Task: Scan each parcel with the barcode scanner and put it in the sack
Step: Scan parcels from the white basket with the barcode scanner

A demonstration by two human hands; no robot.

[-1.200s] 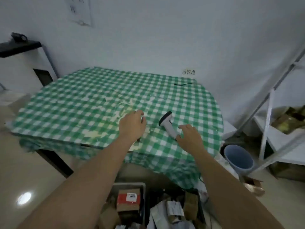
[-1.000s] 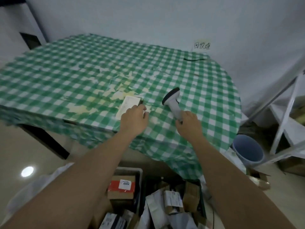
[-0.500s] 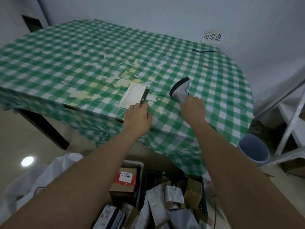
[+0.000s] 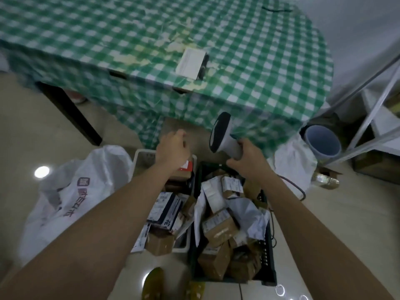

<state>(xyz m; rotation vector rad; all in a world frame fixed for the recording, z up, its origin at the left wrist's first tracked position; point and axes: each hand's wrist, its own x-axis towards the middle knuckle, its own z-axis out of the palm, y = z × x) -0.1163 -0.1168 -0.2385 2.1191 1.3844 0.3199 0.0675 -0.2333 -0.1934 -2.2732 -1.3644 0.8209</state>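
The right hand (image 4: 249, 158) is gripping the barcode scanner (image 4: 223, 135) by its handle, above the two crates of parcels (image 4: 218, 226) on the floor. The left hand (image 4: 173, 146) is reaching down, fingers loosely bent, holding nothing. It is best taking a top box, label facing up. The white sack (image 4: 71, 191) is lying open just left.

Two floor crates of cardboard and plastic-wrapped parcels (image 4: 218, 226) sit before the green checked cloth-covered table (image 4: 259, 61); a white printed plastic sack (image 4: 71, 191) lies left of them, a pale round bin (image 4: 323, 142) right.
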